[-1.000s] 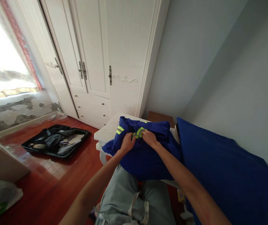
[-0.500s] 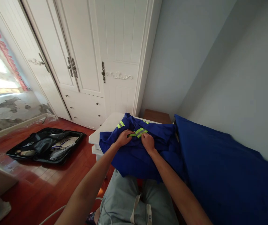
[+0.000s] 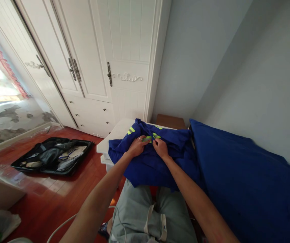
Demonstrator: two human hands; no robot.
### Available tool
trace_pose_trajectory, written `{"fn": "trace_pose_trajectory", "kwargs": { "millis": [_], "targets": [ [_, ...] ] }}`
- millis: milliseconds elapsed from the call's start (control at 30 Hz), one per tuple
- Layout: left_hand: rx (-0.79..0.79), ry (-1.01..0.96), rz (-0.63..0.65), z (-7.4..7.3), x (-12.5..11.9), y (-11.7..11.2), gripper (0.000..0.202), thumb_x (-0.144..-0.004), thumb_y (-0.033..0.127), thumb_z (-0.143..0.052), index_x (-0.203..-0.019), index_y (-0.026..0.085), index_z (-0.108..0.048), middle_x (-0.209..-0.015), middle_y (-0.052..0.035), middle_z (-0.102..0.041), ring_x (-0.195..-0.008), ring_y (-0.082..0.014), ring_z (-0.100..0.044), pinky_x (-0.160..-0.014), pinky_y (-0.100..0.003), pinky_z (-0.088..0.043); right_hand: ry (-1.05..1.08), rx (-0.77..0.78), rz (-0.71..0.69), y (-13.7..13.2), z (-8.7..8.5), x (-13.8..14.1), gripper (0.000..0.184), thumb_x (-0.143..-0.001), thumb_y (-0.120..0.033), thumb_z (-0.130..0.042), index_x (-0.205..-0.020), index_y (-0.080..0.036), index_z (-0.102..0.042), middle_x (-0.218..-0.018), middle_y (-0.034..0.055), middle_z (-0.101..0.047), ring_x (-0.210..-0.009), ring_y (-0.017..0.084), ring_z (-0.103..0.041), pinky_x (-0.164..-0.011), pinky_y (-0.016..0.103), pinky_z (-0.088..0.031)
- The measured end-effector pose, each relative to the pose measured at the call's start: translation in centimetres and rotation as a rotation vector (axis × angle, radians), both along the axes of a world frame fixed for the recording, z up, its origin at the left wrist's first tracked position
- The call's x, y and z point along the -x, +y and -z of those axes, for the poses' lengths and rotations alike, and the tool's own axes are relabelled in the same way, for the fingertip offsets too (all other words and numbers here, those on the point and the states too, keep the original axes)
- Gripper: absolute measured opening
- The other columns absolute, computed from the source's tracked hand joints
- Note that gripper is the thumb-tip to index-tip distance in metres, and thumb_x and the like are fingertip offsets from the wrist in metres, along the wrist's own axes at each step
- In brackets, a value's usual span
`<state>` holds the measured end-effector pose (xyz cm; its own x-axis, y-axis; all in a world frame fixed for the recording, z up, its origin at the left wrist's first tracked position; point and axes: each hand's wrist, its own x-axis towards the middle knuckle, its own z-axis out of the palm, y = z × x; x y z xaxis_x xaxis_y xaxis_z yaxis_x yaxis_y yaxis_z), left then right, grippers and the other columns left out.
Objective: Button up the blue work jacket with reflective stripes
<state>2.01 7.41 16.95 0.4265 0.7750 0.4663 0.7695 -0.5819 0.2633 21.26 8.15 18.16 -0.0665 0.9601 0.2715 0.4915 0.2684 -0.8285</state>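
Observation:
A blue work garment with yellow-green and grey reflective strips lies bunched over a white stand in front of me. My left hand is closed on the cloth beside a strip, a ring on one finger. Close to its right, my right hand pinches the garment at the end of another reflective strip. Between the two hands the strip is folded and creased. The fingertips are partly hidden in the cloth. One more strip shows on the fold at the upper left.
The white stand shows under the garment. To the right is a large blue-covered surface. An open black suitcase with things inside lies on the red floor. Behind stand a white wardrobe and a brown box-like piece.
My hands have drawn slightly closer together, and the reflective strip between them is now folded instead of lying flat. The view has shifted a little.

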Motion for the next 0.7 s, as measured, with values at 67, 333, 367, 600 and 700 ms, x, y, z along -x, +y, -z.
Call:
{"fn": "trace_pose_trajectory", "kwargs": {
  "millis": [67,333,367,600,700],
  "targets": [
    [-0.023,0.017,-0.007,-0.3,-0.1,-0.3,0.046,-0.092,0.013,-0.047,-0.131,0.031,-0.064,-0.139,-0.0088,-0.051,-0.115,-0.0253,-0.054,-0.100,-0.043,-0.044,0.157,0.052,-0.033,0.5,0.2,-0.7,0.034,-0.087,-0.052,-0.047,-0.072,-0.021,-0.046,-0.063,0.0029,-0.059,-0.061,0.020,-0.064,-0.053,0.026,-0.045],
    [0.000,-0.031,0.006,-2.0,-0.6,-1.8,0.056,-0.095,0.048,-0.054,-0.146,0.026,-0.048,-0.144,-0.0091,-0.050,-0.123,-0.0261,-0.050,-0.105,-0.041,-0.038,0.708,0.212,-0.145,1.5,0.3,-2.6,0.055,-0.065,-0.069,-0.069,-0.077,-0.022,-0.044,-0.055,-0.0070,-0.046,-0.038,0.011,-0.050,-0.038,0.023,-0.040],
    [0.012,-0.037,0.012,-2.0,-0.7,-1.8,0.058,-0.094,0.049,-0.056,-0.146,0.026,-0.048,-0.142,-0.0094,-0.052,-0.122,-0.0260,-0.050,-0.105,-0.041,-0.038,0.756,0.221,-0.147,1.5,0.3,-2.6,0.054,-0.064,-0.067,-0.072,-0.076,-0.021,-0.045,-0.054,-0.0079,-0.044,-0.036,0.009,-0.044,-0.035,0.022,-0.036],
    [0.140,-0.472,-0.088,-0.7,-0.9,-0.1,0.020,-0.086,0.024,-0.060,-0.099,0.023,-0.076,-0.100,-0.0064,-0.071,-0.100,-0.0214,-0.061,-0.098,-0.035,-0.043,1.058,0.177,-0.079,2.3,0.3,-3.4,0.038,-0.071,-0.047,-0.076,-0.079,-0.021,-0.050,-0.057,-0.0093,-0.042,-0.039,0.004,-0.034,-0.040,0.019,-0.035],
    [0.094,-0.669,-0.268,-0.3,-0.4,0.9,0.028,-0.093,0.029,-0.049,-0.104,0.018,-0.072,-0.105,-0.0082,-0.071,-0.097,-0.0210,-0.063,-0.094,-0.033,-0.047,1.173,0.098,-0.002,2.8,0.2,-4.3,0.032,-0.072,-0.037,-0.075,-0.084,-0.022,-0.049,-0.059,-0.0097,-0.044,-0.046,0.006,-0.042,-0.051,0.020,-0.045]
  ]
}}
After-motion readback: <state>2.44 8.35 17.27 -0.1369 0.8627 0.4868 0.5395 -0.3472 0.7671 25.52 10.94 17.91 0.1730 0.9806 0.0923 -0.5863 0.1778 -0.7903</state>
